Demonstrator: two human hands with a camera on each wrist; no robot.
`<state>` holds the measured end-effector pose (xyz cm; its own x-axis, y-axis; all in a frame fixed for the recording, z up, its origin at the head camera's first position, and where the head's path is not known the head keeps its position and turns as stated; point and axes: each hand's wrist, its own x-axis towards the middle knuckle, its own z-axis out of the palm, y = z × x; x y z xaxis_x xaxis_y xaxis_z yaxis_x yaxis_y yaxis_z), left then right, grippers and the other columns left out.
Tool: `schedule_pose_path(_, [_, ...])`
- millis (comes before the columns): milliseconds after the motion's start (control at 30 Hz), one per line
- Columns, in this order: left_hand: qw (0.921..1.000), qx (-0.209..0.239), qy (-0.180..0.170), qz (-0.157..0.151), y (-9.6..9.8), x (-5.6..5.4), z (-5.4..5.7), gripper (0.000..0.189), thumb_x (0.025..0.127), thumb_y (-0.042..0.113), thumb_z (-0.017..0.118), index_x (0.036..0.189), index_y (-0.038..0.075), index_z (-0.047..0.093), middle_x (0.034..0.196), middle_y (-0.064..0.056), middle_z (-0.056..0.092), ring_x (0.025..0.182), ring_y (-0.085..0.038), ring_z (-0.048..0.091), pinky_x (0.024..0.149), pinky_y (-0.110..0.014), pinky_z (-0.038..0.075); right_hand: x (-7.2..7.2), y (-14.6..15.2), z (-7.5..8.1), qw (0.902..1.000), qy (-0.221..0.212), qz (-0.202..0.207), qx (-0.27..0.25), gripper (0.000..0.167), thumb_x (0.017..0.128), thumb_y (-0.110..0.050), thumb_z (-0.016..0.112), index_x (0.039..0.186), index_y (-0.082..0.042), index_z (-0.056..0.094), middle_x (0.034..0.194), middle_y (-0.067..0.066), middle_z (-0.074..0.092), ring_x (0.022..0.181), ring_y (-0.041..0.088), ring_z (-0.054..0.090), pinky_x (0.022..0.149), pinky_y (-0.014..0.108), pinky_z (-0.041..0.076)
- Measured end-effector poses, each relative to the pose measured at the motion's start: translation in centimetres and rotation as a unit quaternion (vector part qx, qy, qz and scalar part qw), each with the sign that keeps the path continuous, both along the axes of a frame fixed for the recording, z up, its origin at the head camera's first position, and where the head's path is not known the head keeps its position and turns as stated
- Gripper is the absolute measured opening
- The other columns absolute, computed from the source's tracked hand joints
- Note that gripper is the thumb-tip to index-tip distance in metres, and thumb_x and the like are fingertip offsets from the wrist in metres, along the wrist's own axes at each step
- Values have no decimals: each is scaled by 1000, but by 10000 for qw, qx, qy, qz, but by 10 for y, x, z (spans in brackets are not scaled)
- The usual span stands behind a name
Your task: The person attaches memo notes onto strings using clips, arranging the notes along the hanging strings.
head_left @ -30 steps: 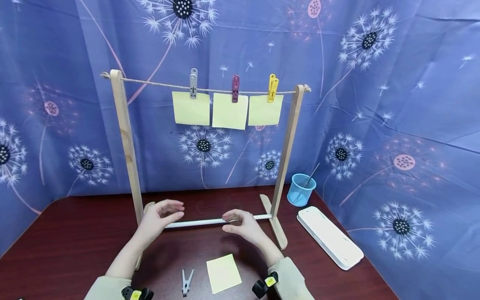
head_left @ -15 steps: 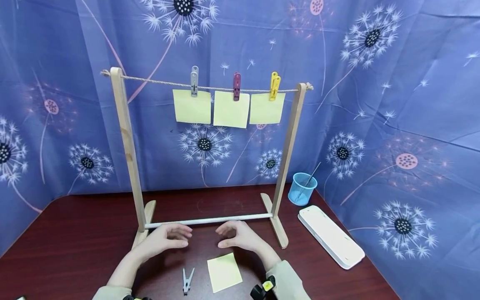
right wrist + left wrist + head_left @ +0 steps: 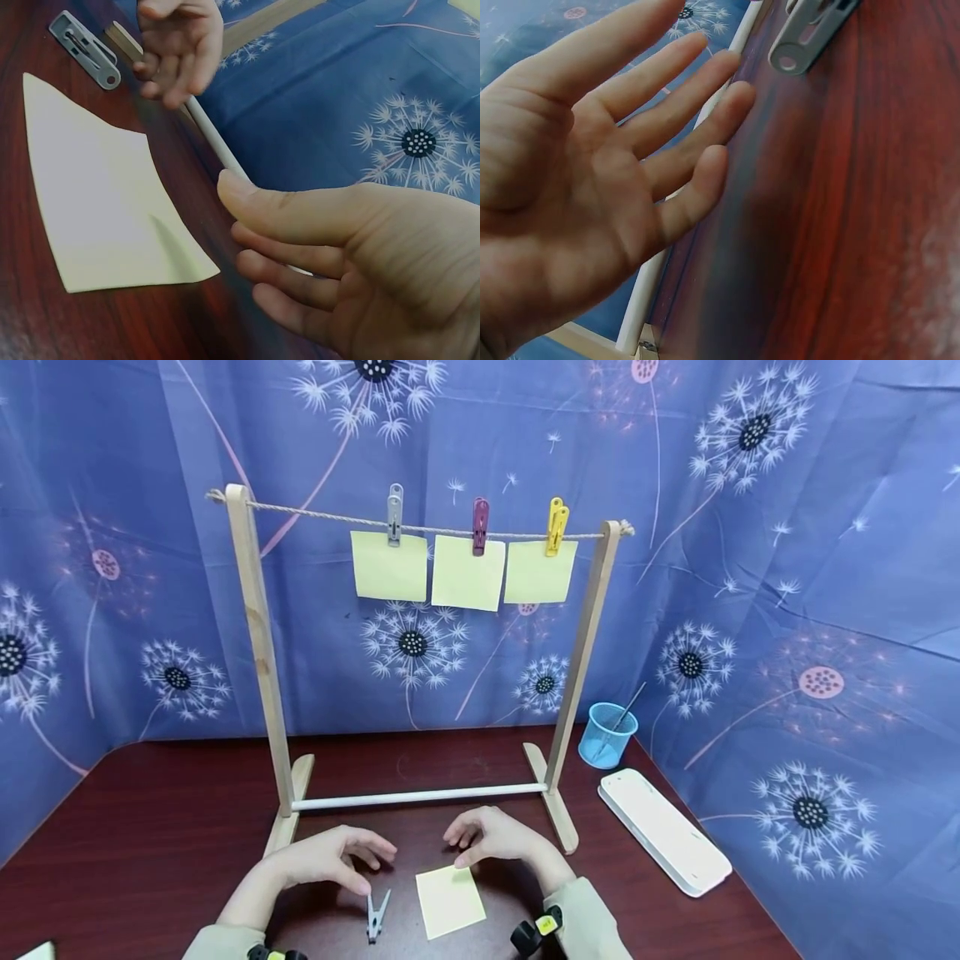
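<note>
My left hand point(image 3: 330, 862) hovers by a grey clothespin point(image 3: 377, 917) on the table, thumb tip close to its upper end in the head view. The palm and loosely spread fingers show in the left wrist view, holding nothing. A yellow sticky note point(image 3: 451, 902) lies to the right of the clothespin. Over its far edge is my right hand point(image 3: 510, 843), thumb apart from the loosely bent fingers, nothing between them. In the right wrist view the same note point(image 3: 105, 202) has slightly raised corners and lies apart from the fingers.
Behind the hands stands a wooden rack point(image 3: 258, 643) with a white crossbar point(image 3: 420, 797). On its rope hang three yellow notes point(image 3: 390, 568), clipped by grey, maroon and yellow clothespins. At right are a blue mesh cup point(image 3: 606, 739) and a long white case point(image 3: 663, 835).
Both hands have come back from the rack's crossbar toward the front of the table. The left is now beside the clothespin, the right over the note's far edge. The head view has shifted slightly.
</note>
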<state>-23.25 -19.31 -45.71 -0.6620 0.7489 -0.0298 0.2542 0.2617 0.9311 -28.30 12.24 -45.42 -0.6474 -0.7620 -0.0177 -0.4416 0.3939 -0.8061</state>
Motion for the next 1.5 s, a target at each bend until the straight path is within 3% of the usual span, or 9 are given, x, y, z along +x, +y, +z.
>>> schedule_pose_path(133, [9990, -126, 273, -343, 1, -2, -3, 52, 81, 12, 78, 127, -4, 60, 121, -21, 66, 106, -11, 60, 82, -24, 49, -1, 3, 1, 9997, 105, 17, 209, 31, 78, -7, 80, 106, 1, 70, 102, 15, 72, 85, 15, 66, 76, 20, 52])
schedule_pose_path(333, [9949, -144, 796, -608, 6, -3, -7, 47, 80, 10, 78, 124, -1, 64, 118, -15, 69, 104, -5, 58, 77, -23, 46, -3, 7, -1, 9992, 154, 130, 335, 28, 77, -5, 81, 102, 3, 71, 97, 16, 73, 78, 7, 65, 72, 17, 52])
schedule_pose_path(467, [9949, -199, 725, -669, 7, -2, -8, 47, 79, 11, 78, 123, 1, 65, 118, -14, 69, 103, -4, 57, 76, -22, 46, -1, 8, -3, 9988, 115, -46, 476, 25, 75, -6, 82, 97, 0, 72, 86, 11, 72, 69, -1, 59, 65, 15, 49])
schedule_pose_path(767, [9929, -169, 638, -985, 9, -2, -11, 49, 76, 11, 77, 123, 2, 66, 120, -15, 69, 103, 0, 54, 75, -19, 46, 3, 5, -3, 9956, 233, -419, 809, 20, 70, -9, 86, 84, -4, 73, 66, -11, 57, 62, -2, 50, 57, 14, 39])
schedule_pose_path(1067, [9858, -242, 894, -1400, 13, -2, -10, 52, 76, 6, 74, 127, 1, 63, 123, -14, 68, 112, 1, 53, 92, -20, 44, 4, 2, -5, 9942, 396, -315, 949, 21, 68, -11, 87, 76, -3, 70, 60, -13, 50, 57, -3, 43, 55, 14, 35])
schedule_pose_path(1200, [9842, -307, 1060, -1382, 14, -1, -10, 50, 76, 5, 73, 125, 2, 64, 120, -12, 69, 112, 1, 54, 91, -21, 45, 4, 1, -8, 9932, 530, -308, 990, 21, 68, -11, 88, 74, -5, 69, 59, -14, 49, 56, -5, 43, 55, 13, 35])
schedule_pose_path(1500, [9849, -357, 1090, -1297, 13, -4, -14, 47, 76, 4, 72, 122, 4, 66, 116, -9, 71, 110, 2, 56, 86, -21, 45, 3, 1, -8, 9936, 531, -322, 947, 18, 70, -8, 86, 73, -4, 68, 61, -14, 50, 56, -4, 43, 54, 13, 35])
